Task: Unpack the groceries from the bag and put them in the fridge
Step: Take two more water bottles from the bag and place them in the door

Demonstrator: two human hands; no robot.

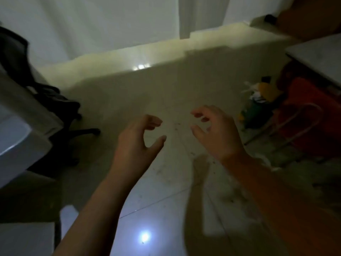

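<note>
Both my hands hover over a pale tiled floor (166,191) in dim light. My left hand (136,143) is in the middle of the view, fingers curled apart, holding nothing. My right hand (215,133) is beside it to the right, fingers also spread and curled, empty. On the floor at the right lies a bag of groceries (258,106) with green, yellow and white items showing, about a hand's width right of my right hand. No fridge can be made out clearly.
A red stool with a metal frame (302,117) stands behind the bag under a white table edge (317,58). A dark office chair (55,115) and a white appliance or furniture edge (22,130) are at the left. White walls are ahead.
</note>
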